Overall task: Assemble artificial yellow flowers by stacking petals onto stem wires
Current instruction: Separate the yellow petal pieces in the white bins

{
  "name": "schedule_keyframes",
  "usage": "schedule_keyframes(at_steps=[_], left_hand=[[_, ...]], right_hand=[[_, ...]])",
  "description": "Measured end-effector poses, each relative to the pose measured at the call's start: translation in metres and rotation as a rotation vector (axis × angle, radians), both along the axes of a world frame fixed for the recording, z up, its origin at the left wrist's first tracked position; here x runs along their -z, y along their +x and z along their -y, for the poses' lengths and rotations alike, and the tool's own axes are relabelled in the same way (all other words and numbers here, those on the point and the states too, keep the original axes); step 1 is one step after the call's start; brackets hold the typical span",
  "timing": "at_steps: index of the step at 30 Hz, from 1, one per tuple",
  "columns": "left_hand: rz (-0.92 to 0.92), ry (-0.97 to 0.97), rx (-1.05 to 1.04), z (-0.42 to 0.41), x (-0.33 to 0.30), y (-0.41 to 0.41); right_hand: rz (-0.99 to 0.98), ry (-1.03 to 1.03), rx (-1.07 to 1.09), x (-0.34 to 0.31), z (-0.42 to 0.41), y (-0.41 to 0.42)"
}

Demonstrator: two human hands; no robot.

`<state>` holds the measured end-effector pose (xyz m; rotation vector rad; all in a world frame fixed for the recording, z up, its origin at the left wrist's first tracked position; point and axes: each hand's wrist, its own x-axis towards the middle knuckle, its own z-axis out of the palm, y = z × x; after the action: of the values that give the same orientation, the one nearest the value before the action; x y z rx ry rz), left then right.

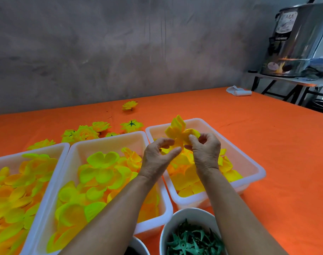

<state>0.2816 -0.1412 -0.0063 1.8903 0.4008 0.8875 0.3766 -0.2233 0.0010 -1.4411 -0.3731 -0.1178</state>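
Yellow petal piece [177,134] pinched between both hands' fingers, left hand [158,159] and right hand [205,153] (above the right-most tray [249,162])

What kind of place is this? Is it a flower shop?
Probably not a shop: it looks like a small home or workshop craft table. White bins full of loose yellow petals sit on an orange tablecloth, finished flowers lie behind them, and a big steel urn stands by a bare grey wall.
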Motion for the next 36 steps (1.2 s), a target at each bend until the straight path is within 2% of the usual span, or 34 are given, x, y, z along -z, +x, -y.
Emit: schedule_keyframes(at_steps=[5, 10, 19, 24, 36], left_hand=[[0.142, -0.223, -0.054, 0.000, -0.003, 0.002], [0.233, -0.408, -0.089, -0.005, -0.003, 0.006], [0.260, -0.346, -0.024, -0.005, -0.003, 0.002], [0.213, -0.306, 0.053, -0.004, 0.000, 0.003], [0.233, -0.326, -0.061, -0.005, -0.001, 0.003]], right_hand=[[0.134, -0.139, -0.080, 0.000, -0.002, -0.006], [0.170, -0.207, -0.131, 0.000, -0.002, -0.009], [-0.018, -0.151, -0.293, -0.003, 0.001, -0.015], [-0.055, -0.245, -0.391, -0.002, -0.001, -0.016], [-0.218, -0.205, 0.209, 0.000, 0.006, 0.010]])
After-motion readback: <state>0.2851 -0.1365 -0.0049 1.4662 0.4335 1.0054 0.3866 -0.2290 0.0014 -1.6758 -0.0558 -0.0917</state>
